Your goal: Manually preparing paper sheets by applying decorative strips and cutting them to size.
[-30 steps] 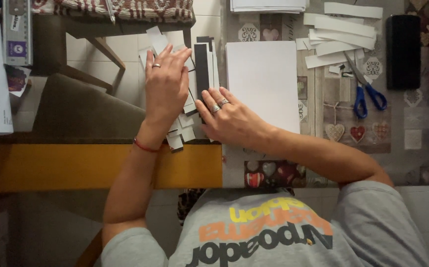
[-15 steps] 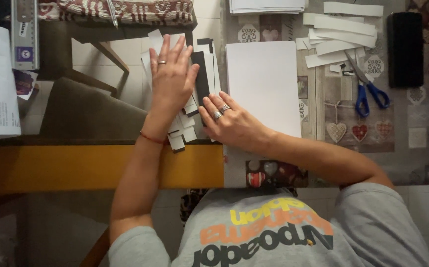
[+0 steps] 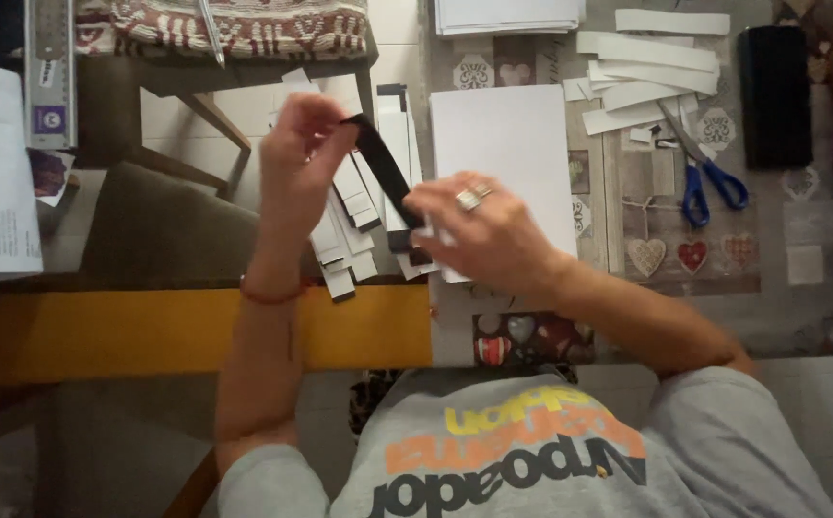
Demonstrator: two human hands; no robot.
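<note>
Black strip [image 3: 385, 165] pinched, seemingly taut, between left hand [image 3: 296, 163] and right hand [image 3: 483, 230], mid-frame above white strips [image 3: 344, 235].

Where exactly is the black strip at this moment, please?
In the head view the black strip sits left of centre, lifted between the left hand and the right hand, above the fanned white strips and just left of the white sheet.

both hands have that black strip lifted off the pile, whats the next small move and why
Probably bring the black strip down flat beside the white sheet. The left hand and right hand pinch its two ends in mid-air, tilted above the loose strips, so nothing supports it.
</note>
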